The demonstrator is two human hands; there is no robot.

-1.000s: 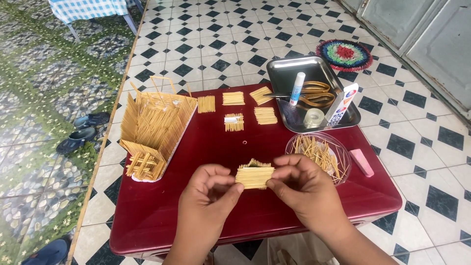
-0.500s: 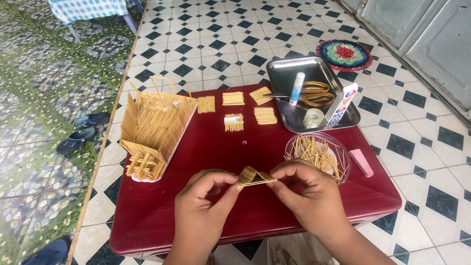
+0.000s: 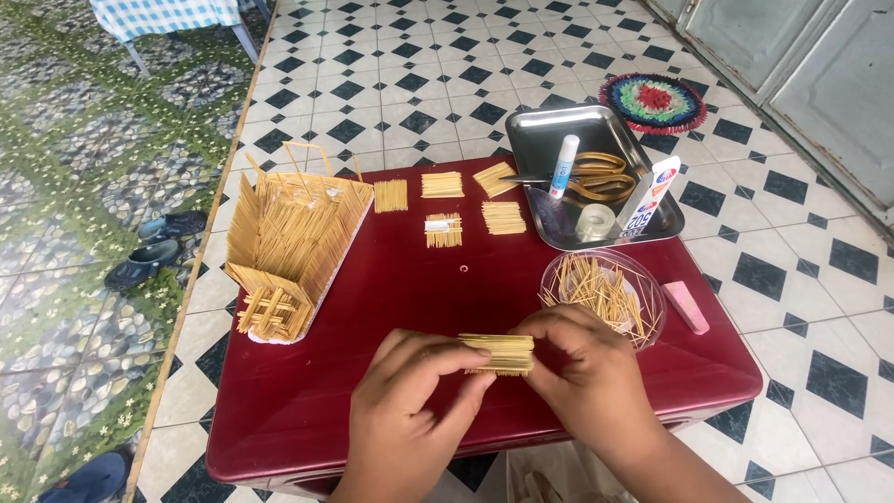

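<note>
While pinched, toothpick panel (image 3: 498,353) spans both hands.

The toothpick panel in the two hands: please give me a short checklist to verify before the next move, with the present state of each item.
1. Both hands hold the toothpick panel: ok. The left hand and right hand each have a grip on one end.
2. Panel clear of the red table: ok, it is held above it.
3. Loose toothpicks within reach: ok, the clear bowl stands just beyond the right hand.
4. Glue at hand: ok, the glue stick lies in the metal tray.
5. Glue on the panel dry: cannot tell.
6. Toothpick house out of the way: ok, it stands at the table's left edge.
</note>
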